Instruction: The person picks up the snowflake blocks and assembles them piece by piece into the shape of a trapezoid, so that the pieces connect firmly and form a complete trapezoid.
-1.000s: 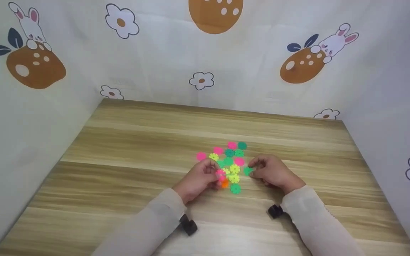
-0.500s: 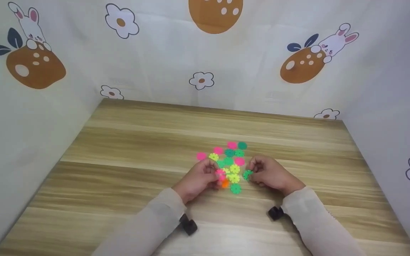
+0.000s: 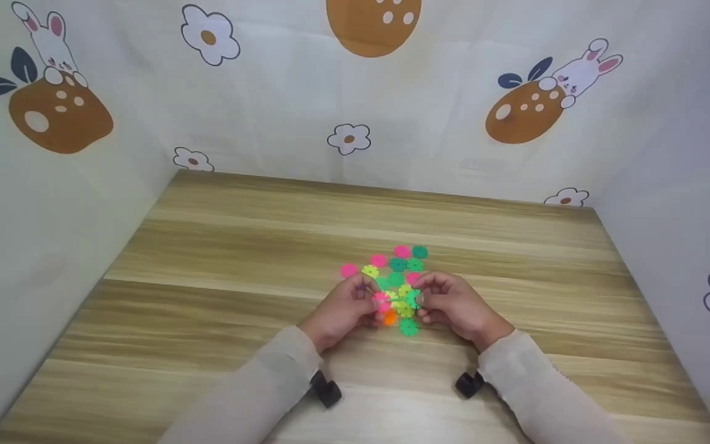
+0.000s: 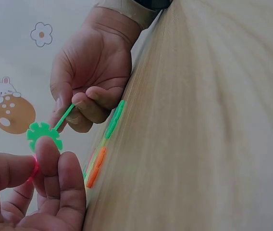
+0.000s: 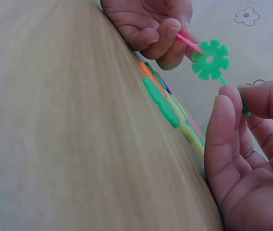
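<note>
My left hand (image 3: 342, 311) pinches a pink notched disc (image 5: 189, 40) between thumb and fingers. Slotted into that disc, at an angle to it, is a green notched disc (image 5: 218, 61), best seen in the right wrist view. A second green notched disc (image 3: 413, 299) is pinched by my right hand (image 3: 463, 308). In the left wrist view this disc (image 4: 65, 115) appears edge-on, its rim right at the first green disc's edge. Both hands are close together, holding the pieces above the table. Fingers hide part of each held disc.
Several flat notched discs lie on the wooden table (image 3: 219, 246) beyond and beneath the hands: pink (image 3: 348, 271), yellow (image 3: 370, 271), dark green (image 3: 420, 252), orange (image 3: 389, 318) and green (image 3: 408, 327). A patterned cloth (image 3: 269, 111) surrounds the table's back and sides.
My right hand has turned its green disc to face the camera, then moved left, bringing it up to the discs in my left hand. The left hand has stayed in place.
</note>
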